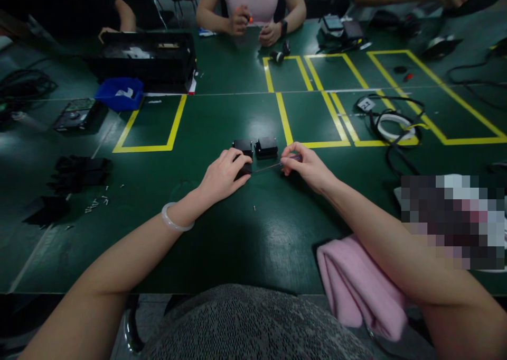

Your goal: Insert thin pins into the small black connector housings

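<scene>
My left hand (227, 171) is closed round a small black box-shaped part (244, 168) and presses it on the green table (222, 233). A screwdriver (292, 159) with a thin shaft is pinched in my right hand (303, 165). Its shaft points left, and the tip reaches the side of the held part; exact contact I cannot make out. Just behind my fingers sit two similar black boxes, one (243, 146) partly hidden by my left hand and another (266, 147) to its right. A single small screw (254, 208) lies nearer to me.
Loose screws (92, 206) and black parts (79, 172) lie at left. Behind them are a blue bin (121, 93) and a long black case (146, 58). Coiled cables (396, 125) lie right, and a pink cloth (356, 280) hangs over the front edge. Several people sit or stand across the table.
</scene>
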Action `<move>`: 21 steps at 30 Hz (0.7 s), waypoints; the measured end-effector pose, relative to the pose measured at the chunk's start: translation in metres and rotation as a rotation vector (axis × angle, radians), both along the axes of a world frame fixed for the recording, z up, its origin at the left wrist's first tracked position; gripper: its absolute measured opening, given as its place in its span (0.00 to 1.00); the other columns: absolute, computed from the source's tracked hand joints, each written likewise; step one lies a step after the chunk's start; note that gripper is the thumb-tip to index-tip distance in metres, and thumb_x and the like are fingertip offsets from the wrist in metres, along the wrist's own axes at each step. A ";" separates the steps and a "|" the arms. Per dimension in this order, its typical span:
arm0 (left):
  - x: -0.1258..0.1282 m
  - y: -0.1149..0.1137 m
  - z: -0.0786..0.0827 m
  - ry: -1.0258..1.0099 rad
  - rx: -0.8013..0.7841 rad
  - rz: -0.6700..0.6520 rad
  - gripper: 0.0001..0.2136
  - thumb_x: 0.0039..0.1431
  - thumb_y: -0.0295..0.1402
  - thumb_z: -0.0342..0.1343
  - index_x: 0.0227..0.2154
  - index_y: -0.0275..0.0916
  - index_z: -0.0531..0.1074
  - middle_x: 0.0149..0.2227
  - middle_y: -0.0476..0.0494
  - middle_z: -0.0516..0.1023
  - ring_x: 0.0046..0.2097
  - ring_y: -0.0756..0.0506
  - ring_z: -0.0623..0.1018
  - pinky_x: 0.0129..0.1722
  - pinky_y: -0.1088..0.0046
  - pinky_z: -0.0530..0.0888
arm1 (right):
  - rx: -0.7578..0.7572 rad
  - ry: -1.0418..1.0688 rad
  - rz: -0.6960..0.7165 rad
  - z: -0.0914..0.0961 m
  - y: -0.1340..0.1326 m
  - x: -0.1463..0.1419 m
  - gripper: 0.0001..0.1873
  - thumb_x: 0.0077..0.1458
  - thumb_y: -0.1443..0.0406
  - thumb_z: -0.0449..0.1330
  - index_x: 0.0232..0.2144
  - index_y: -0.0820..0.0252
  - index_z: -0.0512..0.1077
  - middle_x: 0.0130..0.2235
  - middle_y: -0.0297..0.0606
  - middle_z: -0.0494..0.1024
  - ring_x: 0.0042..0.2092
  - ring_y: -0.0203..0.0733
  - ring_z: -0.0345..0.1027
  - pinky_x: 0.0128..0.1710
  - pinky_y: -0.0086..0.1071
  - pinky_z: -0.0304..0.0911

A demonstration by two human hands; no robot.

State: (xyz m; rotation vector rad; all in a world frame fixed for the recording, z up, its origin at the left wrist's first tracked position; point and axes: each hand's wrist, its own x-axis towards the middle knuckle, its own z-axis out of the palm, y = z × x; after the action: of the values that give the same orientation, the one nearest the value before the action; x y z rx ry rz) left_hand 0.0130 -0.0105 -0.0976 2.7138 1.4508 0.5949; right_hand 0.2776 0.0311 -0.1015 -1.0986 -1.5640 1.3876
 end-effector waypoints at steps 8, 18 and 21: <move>0.001 -0.001 0.001 0.002 -0.027 0.007 0.15 0.67 0.29 0.61 0.55 0.38 0.72 0.55 0.35 0.76 0.54 0.36 0.77 0.49 0.58 0.80 | 0.001 0.005 0.007 0.002 -0.002 0.000 0.14 0.64 0.57 0.68 0.35 0.54 0.68 0.19 0.23 0.66 0.25 0.35 0.65 0.33 0.33 0.65; 0.000 0.001 0.000 0.004 -0.030 0.002 0.14 0.68 0.29 0.60 0.55 0.38 0.72 0.55 0.34 0.76 0.55 0.36 0.76 0.50 0.57 0.80 | -0.002 0.029 -0.016 0.001 -0.002 -0.001 0.13 0.62 0.57 0.68 0.34 0.54 0.68 0.21 0.24 0.68 0.26 0.35 0.65 0.34 0.34 0.65; 0.000 0.000 0.000 0.001 -0.025 0.000 0.15 0.67 0.29 0.61 0.55 0.37 0.72 0.55 0.34 0.76 0.55 0.36 0.77 0.49 0.58 0.80 | -0.005 0.037 0.003 0.000 -0.002 -0.001 0.15 0.61 0.56 0.69 0.35 0.54 0.67 0.19 0.22 0.65 0.25 0.35 0.64 0.33 0.34 0.64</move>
State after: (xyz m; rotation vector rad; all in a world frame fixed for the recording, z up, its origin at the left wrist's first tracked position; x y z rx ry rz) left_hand 0.0132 -0.0101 -0.0976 2.6949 1.4488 0.5714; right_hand 0.2767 0.0292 -0.1015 -1.0679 -1.5370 1.4064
